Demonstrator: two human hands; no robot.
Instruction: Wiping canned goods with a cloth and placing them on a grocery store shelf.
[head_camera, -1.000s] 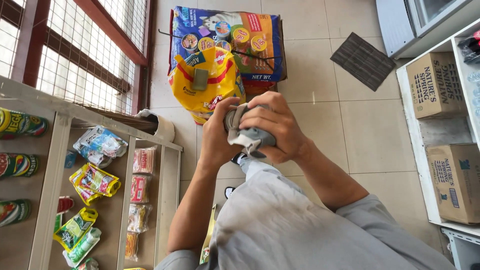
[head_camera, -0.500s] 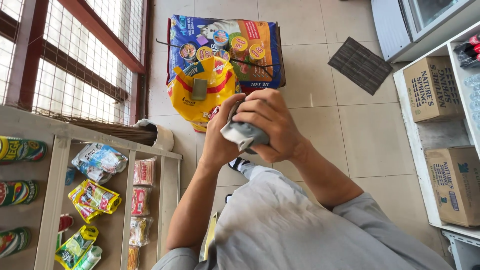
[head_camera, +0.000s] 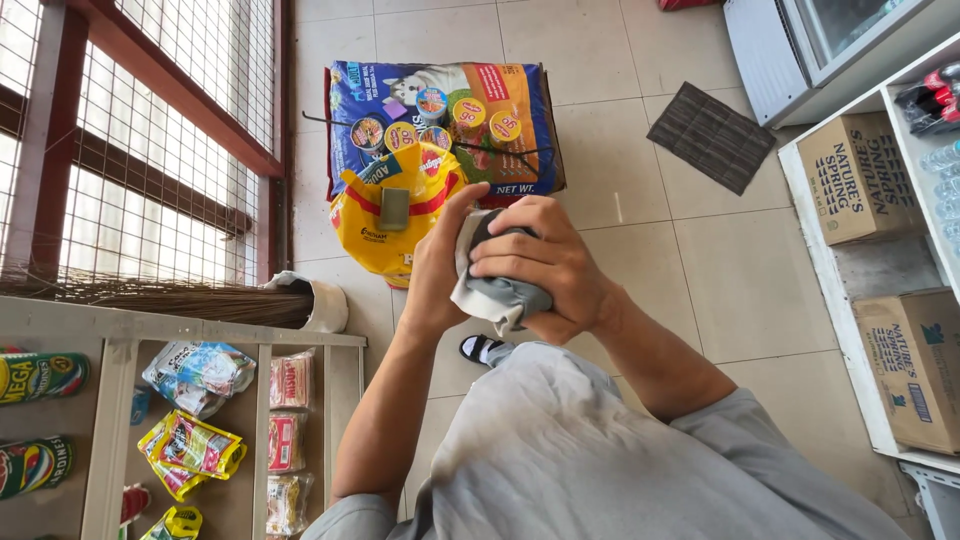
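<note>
Left hand (head_camera: 440, 265) and right hand (head_camera: 540, 265) clutch a grey cloth (head_camera: 497, 295) above the tiled floor (head_camera: 760, 290); pet-food bags (head_camera: 440, 130) lie beyond

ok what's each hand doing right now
Left hand: closed on the folded grey and white cloth, gripping its left side.
Right hand: closed over the same cloth.

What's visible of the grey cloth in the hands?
The grey cloth looks soft, bunched into a wad with a paler edge at left and bottom. It is held above the tiled floor, over the person's lap. The right hand wraps over its top; the left hand presses its left side. Most of it is hidden.
</note>
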